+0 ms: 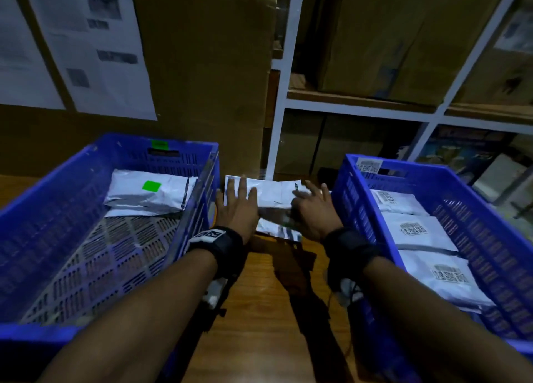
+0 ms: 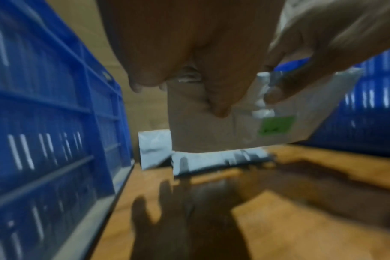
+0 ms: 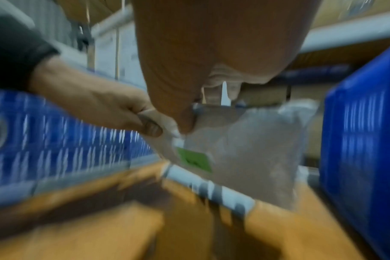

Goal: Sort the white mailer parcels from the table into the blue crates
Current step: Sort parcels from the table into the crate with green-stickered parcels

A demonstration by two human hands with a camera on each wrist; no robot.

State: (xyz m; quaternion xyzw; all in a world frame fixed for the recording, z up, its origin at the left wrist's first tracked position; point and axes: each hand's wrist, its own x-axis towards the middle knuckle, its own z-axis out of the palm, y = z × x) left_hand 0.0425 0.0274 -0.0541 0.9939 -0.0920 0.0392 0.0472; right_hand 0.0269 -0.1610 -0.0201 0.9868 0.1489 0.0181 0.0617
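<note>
A white mailer [image 1: 271, 193] is held just above the table between two blue crates. My left hand [image 1: 238, 203] lies on its left end with straight fingers on top and the thumb pinching from below. My right hand [image 1: 313, 209] grips its right end. In the wrist views the held mailer [image 2: 211, 133] [image 3: 256, 149] shows a green sticker [image 2: 276, 125] on its underside. Another mailer [image 1: 277, 229] [image 2: 211, 163] lies on the table beneath. The left crate [image 1: 57, 175] holds a green-stickered mailer [image 1: 147, 195]. The right crate [image 1: 490, 238] holds several barcode-labelled mailers [image 1: 412, 229].
The wooden table [image 1: 259, 310] runs as a narrow strip between the crates. A tall cardboard sheet [image 1: 207, 79] stands behind the mailers. A white shelf rack [image 1: 288, 99] with boxes rises at the back right. Printed papers [image 1: 95, 50] hang at the back left.
</note>
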